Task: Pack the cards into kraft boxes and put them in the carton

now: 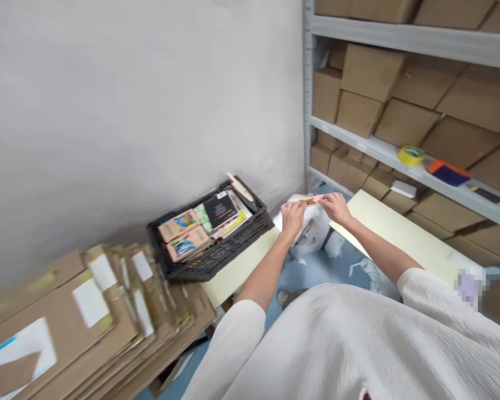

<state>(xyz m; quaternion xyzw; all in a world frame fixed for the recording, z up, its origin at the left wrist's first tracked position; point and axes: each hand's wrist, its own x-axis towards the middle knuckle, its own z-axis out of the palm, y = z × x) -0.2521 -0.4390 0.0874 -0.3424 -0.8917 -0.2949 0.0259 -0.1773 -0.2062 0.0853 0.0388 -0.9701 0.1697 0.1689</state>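
Observation:
Both my hands hold a small pink printed item [311,200] out in front of me, above a white bag [312,230] of crumpled material. My left hand [293,218] grips its left end, a ring on one finger. Closed on the right end is my right hand [334,208]. To the left, a black plastic crate [233,250] holds pink boxes [187,243], a black book [220,210] and other flat items.
Stacked flattened cardboard [66,328] with white labels lies at lower left. A grey shelf rack [375,145] of cardboard boxes stands right, bearing yellow tape [410,155] and an orange-and-blue item [448,173]. A pale tabletop [412,233] extends below it.

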